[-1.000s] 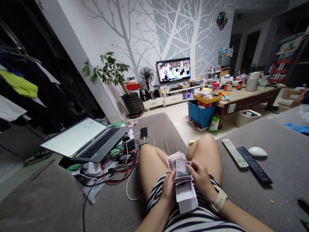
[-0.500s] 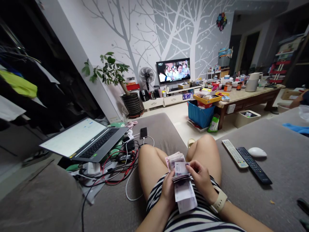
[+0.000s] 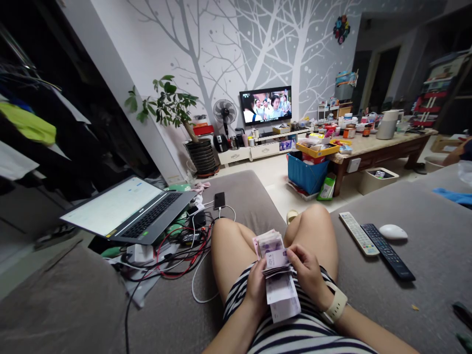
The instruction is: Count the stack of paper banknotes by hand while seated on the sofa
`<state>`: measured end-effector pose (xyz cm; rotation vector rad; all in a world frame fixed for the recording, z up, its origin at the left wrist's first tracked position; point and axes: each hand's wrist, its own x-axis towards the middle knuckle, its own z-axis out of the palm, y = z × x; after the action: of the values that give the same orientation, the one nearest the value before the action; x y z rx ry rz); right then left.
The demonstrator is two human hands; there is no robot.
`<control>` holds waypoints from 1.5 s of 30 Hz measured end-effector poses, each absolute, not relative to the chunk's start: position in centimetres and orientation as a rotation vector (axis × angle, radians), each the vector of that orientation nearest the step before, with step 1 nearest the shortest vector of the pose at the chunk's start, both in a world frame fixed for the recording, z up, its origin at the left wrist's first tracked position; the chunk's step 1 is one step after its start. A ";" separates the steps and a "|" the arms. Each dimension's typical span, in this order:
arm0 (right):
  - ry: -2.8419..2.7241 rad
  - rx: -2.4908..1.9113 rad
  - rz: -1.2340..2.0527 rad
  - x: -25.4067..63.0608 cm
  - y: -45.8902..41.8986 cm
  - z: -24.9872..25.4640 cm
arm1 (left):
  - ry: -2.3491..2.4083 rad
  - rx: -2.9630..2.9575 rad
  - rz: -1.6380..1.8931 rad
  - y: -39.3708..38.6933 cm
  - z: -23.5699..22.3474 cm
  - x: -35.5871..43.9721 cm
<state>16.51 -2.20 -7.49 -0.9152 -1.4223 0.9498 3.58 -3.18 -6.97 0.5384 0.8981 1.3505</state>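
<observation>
A thick wad of banknotes [image 3: 275, 255] sits over my lap, folded so that its lower half hangs down onto my striped dress. My left hand [image 3: 255, 287] grips the wad from the left, thumb pressed on the fold. My right hand [image 3: 308, 276], a pale watch on its wrist, pinches the top notes at the wad's right edge. Both hands are closed on the notes. I am seated on a grey sofa [image 3: 424, 275] with my bare knees in front of me.
An open laptop [image 3: 129, 211] lies at my left above a tangle of cables, chargers and a phone [image 3: 219, 200]. Two remote controls [image 3: 372, 242] and a white mouse [image 3: 393, 231] rest on the sofa at my right. Ahead are a cluttered low table [image 3: 372, 145], a blue bin, a television and a potted plant.
My fingers have shifted slightly on the banknotes and the wad has dropped a little lower in my lap. The television picture has changed and the view has drifted slightly.
</observation>
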 end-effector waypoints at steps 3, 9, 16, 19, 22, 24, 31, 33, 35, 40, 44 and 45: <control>-1.424 -0.909 0.960 16.5 -2.2 -7.5 | 0.895 0.520 1.349 -3.3 -6.7 3.6; -1.393 -0.879 0.996 16.4 -2.1 -7.5 | 0.890 0.483 1.360 -3.0 -7.2 3.5; -1.380 -0.899 1.077 16.5 -1.8 -7.6 | 0.845 0.453 1.336 -2.9 -7.5 3.5; -1.351 -0.994 1.002 16.5 -1.3 -7.8 | 0.833 0.487 1.305 -3.2 -7.0 3.5; -1.340 -1.042 0.975 16.5 -0.7 -8.1 | 0.826 0.493 1.296 -3.5 -6.7 3.5; -1.345 -1.049 0.981 16.5 -0.6 -8.4 | 0.848 0.499 1.287 -3.6 -6.7 3.5; -1.370 -1.018 0.972 16.4 -1.1 -8.2 | 0.823 0.490 1.333 -3.0 -7.3 3.5; -1.371 -0.979 0.993 16.4 -1.3 -7.9 | 0.834 0.450 1.344 -2.8 -7.6 3.5; -1.370 -0.934 1.023 16.4 -1.5 -7.7 | 0.853 0.424 1.351 -2.6 -7.9 3.4; -1.385 -0.887 1.051 16.4 -1.8 -7.6 | 0.875 0.462 1.354 -2.8 -7.7 3.5; -1.387 -0.880 1.057 16.4 -1.8 -7.6 | 0.955 0.508 1.387 -3.1 -6.7 3.7; -1.386 -0.879 1.061 16.4 -1.8 -7.6 | 0.966 0.508 1.391 -3.2 -6.5 3.8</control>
<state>16.44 -1.79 -7.65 -0.8792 -1.3862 1.0613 3.76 -3.18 -6.49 0.5078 0.9658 1.3906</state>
